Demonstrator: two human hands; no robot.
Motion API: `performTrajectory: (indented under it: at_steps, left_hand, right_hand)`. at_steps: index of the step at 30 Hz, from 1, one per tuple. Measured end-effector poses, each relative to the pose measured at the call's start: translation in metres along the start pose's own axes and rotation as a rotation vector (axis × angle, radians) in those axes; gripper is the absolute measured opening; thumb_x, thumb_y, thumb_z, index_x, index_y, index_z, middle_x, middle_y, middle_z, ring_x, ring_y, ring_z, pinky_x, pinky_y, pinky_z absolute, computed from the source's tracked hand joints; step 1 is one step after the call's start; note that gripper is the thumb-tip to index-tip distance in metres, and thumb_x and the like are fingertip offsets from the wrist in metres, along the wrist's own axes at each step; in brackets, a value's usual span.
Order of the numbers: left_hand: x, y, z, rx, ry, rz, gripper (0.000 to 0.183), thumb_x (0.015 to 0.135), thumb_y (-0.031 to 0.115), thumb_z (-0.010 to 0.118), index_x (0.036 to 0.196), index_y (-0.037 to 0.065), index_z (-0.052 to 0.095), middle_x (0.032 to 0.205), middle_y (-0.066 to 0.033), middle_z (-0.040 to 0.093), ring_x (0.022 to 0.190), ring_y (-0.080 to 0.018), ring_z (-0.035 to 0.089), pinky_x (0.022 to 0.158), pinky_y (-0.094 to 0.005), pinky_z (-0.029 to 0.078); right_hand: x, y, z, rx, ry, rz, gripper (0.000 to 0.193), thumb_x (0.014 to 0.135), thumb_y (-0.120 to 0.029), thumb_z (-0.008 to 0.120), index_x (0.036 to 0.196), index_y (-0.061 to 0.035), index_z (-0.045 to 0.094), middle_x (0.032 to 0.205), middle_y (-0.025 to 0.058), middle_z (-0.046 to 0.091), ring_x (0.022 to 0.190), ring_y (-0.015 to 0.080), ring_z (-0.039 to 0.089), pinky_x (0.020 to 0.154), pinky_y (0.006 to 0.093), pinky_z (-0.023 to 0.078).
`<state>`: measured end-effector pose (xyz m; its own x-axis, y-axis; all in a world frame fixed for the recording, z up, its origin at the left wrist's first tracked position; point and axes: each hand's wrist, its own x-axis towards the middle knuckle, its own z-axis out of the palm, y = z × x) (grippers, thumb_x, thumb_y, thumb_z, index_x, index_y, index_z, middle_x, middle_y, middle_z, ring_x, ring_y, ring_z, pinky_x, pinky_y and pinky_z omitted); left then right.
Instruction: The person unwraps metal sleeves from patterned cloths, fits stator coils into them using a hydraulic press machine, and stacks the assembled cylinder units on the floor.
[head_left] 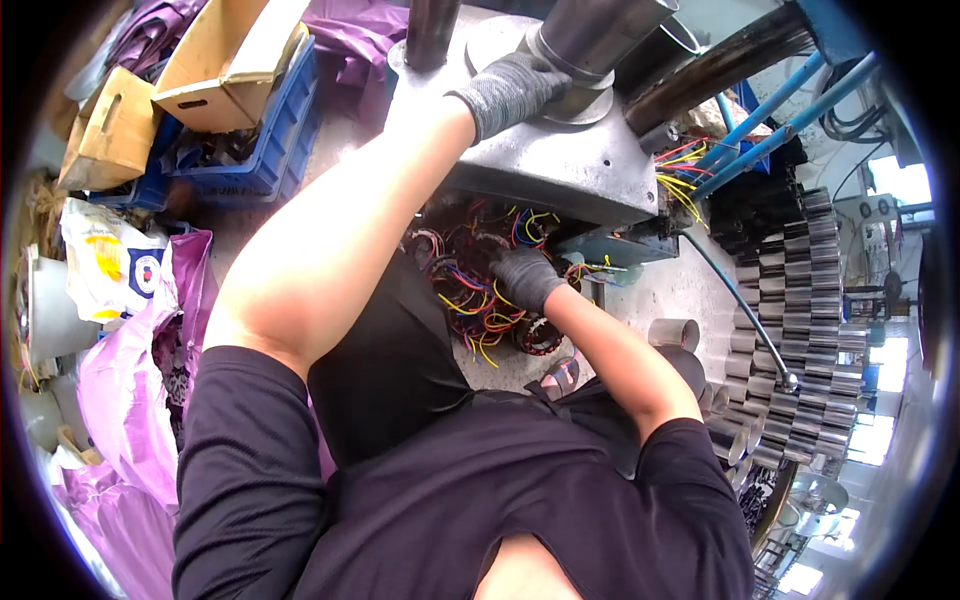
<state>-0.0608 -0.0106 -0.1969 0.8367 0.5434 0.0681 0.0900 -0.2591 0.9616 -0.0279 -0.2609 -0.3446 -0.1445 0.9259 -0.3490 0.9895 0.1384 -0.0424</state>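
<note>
My left hand [515, 95], in a grey knit glove, reaches up to the machine table. Its fingers curl against the lower part of an upright metal cylinder [590, 45], which stands on a round flange [580, 106]. Lower down, my right hand [527, 278], gloved alike, is in a heap of motor stators with red, blue and yellow wires [480, 300]. Its fingers bend down among the dark windings; their tips and whatever they grip are hidden. One stator [540, 336] lies by my right wrist, its ring of windings facing up.
The grey machine table [560, 170] overhangs the heap. A ball-ended lever [745, 310] sticks out at the right, before stacked metal sleeves [790, 330]. Blue crates [250, 170] with cardboard boxes [215, 70] stand at the far left, purple sheeting [130, 390] nearer.
</note>
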Motion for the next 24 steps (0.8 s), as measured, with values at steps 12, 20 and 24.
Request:
performTrajectory:
  at_steps: [12,20,24]
  left_hand:
    - [-0.033,0.040,0.017,-0.174,-0.109,-0.083,0.039,0.098,0.038,0.064,0.116,0.004,0.071,0.096,-0.0059,0.072,0.083,-0.0150,0.066,0.072,-0.0321,0.054]
    - [-0.079,0.075,0.060,-0.079,-0.451,-0.067,0.047,0.104,0.040,0.059,0.130,0.001,0.060,0.114,-0.0066,0.067,0.106,-0.0134,0.062,0.094,-0.0321,0.053]
    - [-0.084,0.080,0.082,-0.154,-0.493,-0.010,0.049,0.105,0.035,0.059,0.140,0.002,0.055,0.125,-0.0086,0.064,0.113,-0.0135,0.060,0.100,-0.0308,0.051]
  right_hand:
    - [-0.121,0.019,-0.099,1.990,0.619,0.268,0.042,0.102,-0.040,0.062,0.121,-0.0024,0.065,0.099,0.0026,0.065,0.091,0.0125,0.060,0.084,0.0302,0.050]
    - [-0.149,0.048,-0.102,2.751,0.806,-0.096,0.038,0.106,-0.049,0.049,0.106,-0.0172,0.071,0.100,0.0041,0.075,0.093,0.0193,0.072,0.054,0.0344,0.049]
    - [-0.160,0.058,-0.095,2.723,0.846,-0.147,0.044,0.106,-0.053,0.046,0.102,-0.0185,0.073,0.096,0.0042,0.076,0.092,0.0187,0.073,0.053,0.0354,0.046]
